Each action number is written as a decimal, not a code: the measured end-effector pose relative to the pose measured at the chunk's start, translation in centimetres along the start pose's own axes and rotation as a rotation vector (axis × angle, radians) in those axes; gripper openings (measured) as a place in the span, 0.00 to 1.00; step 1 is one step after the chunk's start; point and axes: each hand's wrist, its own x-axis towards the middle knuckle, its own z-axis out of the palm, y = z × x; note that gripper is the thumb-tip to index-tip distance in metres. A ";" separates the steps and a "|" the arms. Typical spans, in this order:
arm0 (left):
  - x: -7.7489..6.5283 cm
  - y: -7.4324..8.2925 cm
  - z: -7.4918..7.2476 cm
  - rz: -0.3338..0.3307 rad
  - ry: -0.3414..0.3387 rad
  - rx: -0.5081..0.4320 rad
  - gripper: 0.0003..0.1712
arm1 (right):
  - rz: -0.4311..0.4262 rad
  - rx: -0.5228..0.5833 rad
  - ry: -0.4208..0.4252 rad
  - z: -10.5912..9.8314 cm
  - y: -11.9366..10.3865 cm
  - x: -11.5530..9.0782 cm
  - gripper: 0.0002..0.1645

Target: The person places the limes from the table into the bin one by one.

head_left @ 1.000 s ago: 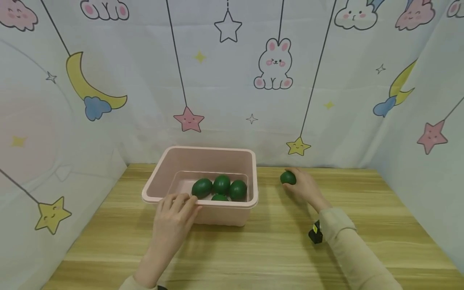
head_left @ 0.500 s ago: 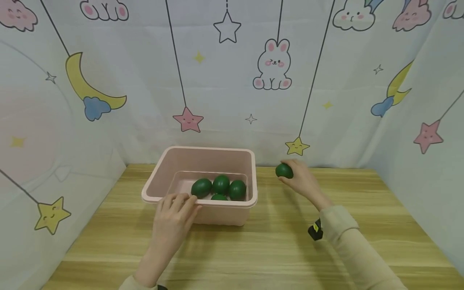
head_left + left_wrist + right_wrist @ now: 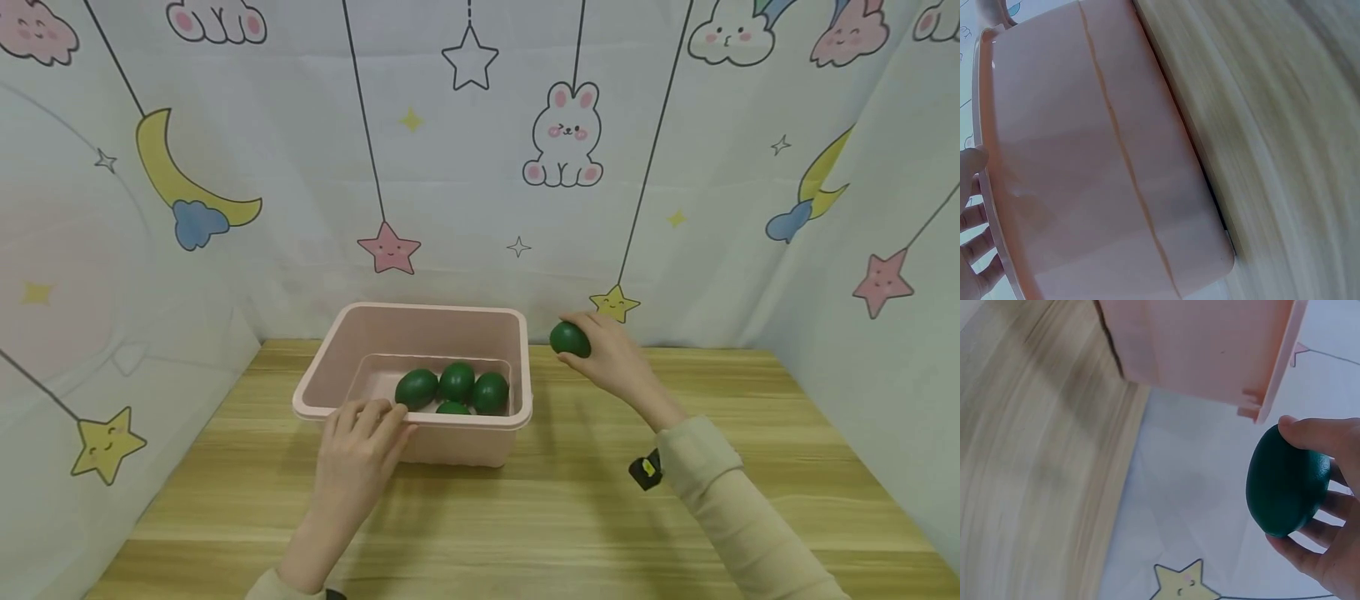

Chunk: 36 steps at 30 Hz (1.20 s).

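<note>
In the head view my right hand (image 3: 611, 354) holds a dark green, egg-shaped avocado (image 3: 570, 340) in the air, to the right of a pale pink plastic box (image 3: 465, 442). The right wrist view shows the thumb on one end of this avocado (image 3: 1285, 481) and the fingers round the other side, close to the box's rim (image 3: 1282, 369). My left hand (image 3: 356, 458) grips the box's front rim, fingers bent over it. Several more avocados (image 3: 417, 389) lie inside the box toward its right side; the front one is partly hidden by the rim.
The box stands on a wood-grain table (image 3: 525, 533), left of the middle and toward the back. A white cloth (image 3: 465, 175) printed with stars, moons and rabbits hangs behind and at both sides. A black wrist camera (image 3: 647, 470) sits under the right sleeve.
The right hand has lifted the avocado from the table's back right and carried it up and left toward the box. The left hand and the box stay where they were.
</note>
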 end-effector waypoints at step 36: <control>0.0 0.0 0.0 0.008 0.013 0.003 0.24 | -0.307 -0.057 -0.140 -2.1 -8.9 2.5 0.33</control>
